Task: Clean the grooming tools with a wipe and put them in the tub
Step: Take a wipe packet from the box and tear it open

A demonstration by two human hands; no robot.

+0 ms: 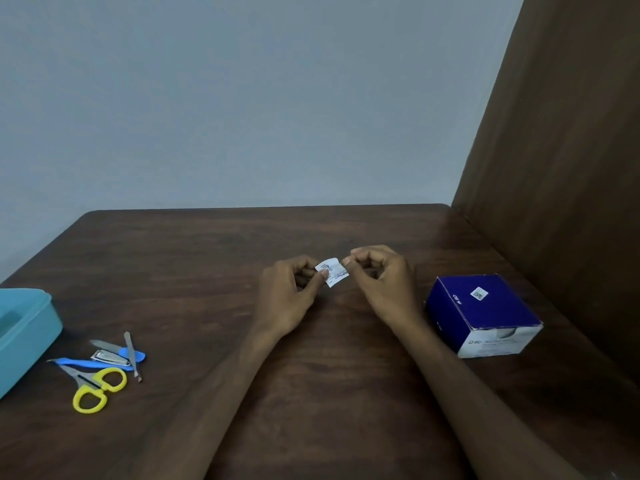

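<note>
White wipe sachet (331,276) held above mid-table, pinched on its left edge by the left hand (290,296), on its right corner by the right hand (380,285). Sachet lies crosswise between the fingertips, so the tear likely runs between them; tools (100,367) beside teal tub (31,327), far left

Pretty dim, flat lighting overall, no glare anywhere. Whole thing's a bit soft, and the box (483,315) print is unreadable. The bench (214,265) edges bow from the wide lens.
</note>
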